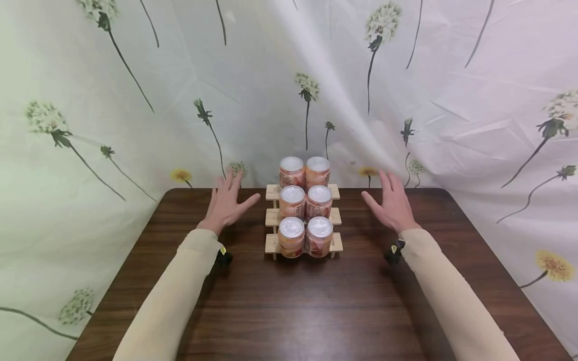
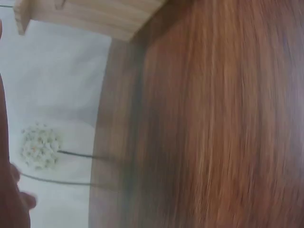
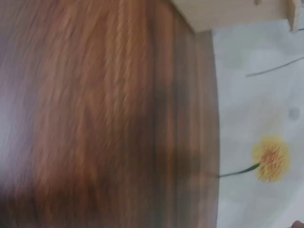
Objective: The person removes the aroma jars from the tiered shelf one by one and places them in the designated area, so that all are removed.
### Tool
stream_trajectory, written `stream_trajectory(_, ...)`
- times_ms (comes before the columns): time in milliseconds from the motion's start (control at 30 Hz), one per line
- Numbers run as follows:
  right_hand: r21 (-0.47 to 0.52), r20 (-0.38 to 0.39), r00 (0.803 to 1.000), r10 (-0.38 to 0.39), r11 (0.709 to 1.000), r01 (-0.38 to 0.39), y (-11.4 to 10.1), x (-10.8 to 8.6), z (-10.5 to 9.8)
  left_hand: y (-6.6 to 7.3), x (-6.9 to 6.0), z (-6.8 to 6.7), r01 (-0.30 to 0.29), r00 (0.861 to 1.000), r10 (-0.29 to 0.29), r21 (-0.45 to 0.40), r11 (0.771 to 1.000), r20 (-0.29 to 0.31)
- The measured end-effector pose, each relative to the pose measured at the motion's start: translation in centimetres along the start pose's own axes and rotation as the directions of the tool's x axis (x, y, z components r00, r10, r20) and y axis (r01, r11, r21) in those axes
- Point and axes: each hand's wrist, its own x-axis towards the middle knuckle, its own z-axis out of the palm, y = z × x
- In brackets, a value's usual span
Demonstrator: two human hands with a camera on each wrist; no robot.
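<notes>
A light wooden three-step rack (image 1: 272, 244) stands at the far middle of the table. Each step bears two clear jars (image 1: 292, 245) with silvery lids and orange-pink contents. To the left of the rack, my left hand (image 1: 225, 203) is held with fingers spread and thumb toward it, touching neither rack nor jars. My right hand (image 1: 394, 203) mirrors it on the other side, fingers extended and nothing held. In the left wrist view the rack's side (image 2: 95, 19) shows at the top, blurred; the right wrist view has the rack's side (image 3: 237, 14) at its upper right.
The dark wood-grain tabletop (image 1: 298, 306) extends in front of the rack. Behind and around the table hangs a pale cloth (image 1: 262, 100) printed with dandelions, close to the table's back edge. Small dark devices (image 1: 223, 257) are worn at both wrists.
</notes>
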Motion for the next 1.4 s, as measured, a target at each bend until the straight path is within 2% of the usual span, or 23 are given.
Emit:
stream_trajectory(100,0.067,0.014,1.0,0.008,0.998,-0.009,-1.1,0.4,-0.1,0.7,-0.1,0.2,-0.027,1.0,0.028,-0.179,0.983,0.002)
stream_trajectory(200,0.126,0.015,1.0,-0.02,0.992,0.018,-2.4,1.0,-0.3,1.4,-0.2,0.5,-0.041,0.999,0.05,-0.336,0.941,0.017)
stream_trajectory(400,0.201,0.001,0.993,-0.122,0.972,0.119,-5.1,2.2,-0.4,2.5,-1.0,1.7,-0.007,0.997,0.046,-0.56,0.828,0.055)
stream_trajectory(533,0.244,0.01,0.991,-0.134,0.962,0.127,-6.8,2.9,-0.5,3.0,-1.8,2.7,-0.019,0.998,0.052,-0.676,0.736,0.029)
stream_trajectory(633,0.281,0.033,0.992,-0.122,0.954,0.108,-8.0,3.3,-0.7,3.3,-2.3,3.3,-0.033,0.998,0.057,-0.72,0.693,0.008)
stream_trajectory(733,0.318,0.072,0.991,-0.111,0.944,0.082,-9.1,3.6,-0.8,3.5,-2.7,3.9,-0.036,0.998,0.059,-0.74,0.672,0.004)
stream_trajectory(867,0.365,0.116,0.986,-0.119,0.928,0.069,-10.3,3.9,-0.8,3.6,-3.2,4.6,-0.027,0.998,0.063,-0.752,0.658,0.02)
stream_trajectory(967,0.419,0.151,0.981,-0.12,0.907,0.047,-11.0,4.1,-0.7,3.5,-3.6,5.0,-0.013,0.998,0.059,-0.745,0.667,0.035)
stream_trajectory(1133,0.493,0.215,0.973,-0.08,0.869,-0.037,-12.0,4.4,-0.8,3.5,-4.1,5.2,0.01,0.998,0.033,-0.724,0.69,0.045)
stream_trajectory(1300,0.514,0.237,0.969,-0.072,0.856,-0.062,-12.7,4.8,-0.8,3.5,-4.4,5.5,0.023,0.999,0.001,-0.732,0.681,0.032)
stream_trajectory(1400,0.542,0.239,0.967,-0.093,0.839,-0.053,-12.9,5.0,-0.7,3.4,-4.5,5.9,0.026,1.0,-0.013,-0.746,0.665,0.024)
